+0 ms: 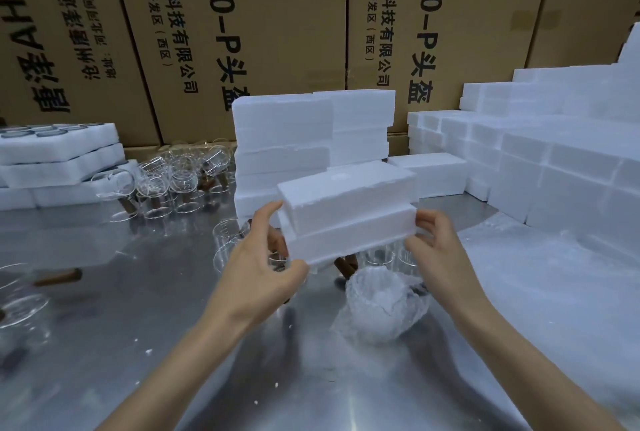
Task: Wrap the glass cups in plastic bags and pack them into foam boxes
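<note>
A white foam box (349,212) in two stacked halves hangs above the metal table (173,344). My left hand (263,268) grips its left end, thumb underneath. At the right end my right hand (433,250) pinches the lower half. Below the box a glass cup wrapped in a clear plastic bag (381,306) lies on the table. Bare glass cups with brown handles (180,181) stand in a cluster at the back left, and a few more are partly hidden under the box.
Foam boxes are stacked in the middle back (311,132) and in a large stepped pile at the right (554,160). Foam trays (59,153) lie stacked at the left. Cardboard cartons (277,15) wall off the back. More glass cups (20,306) sit at the left edge.
</note>
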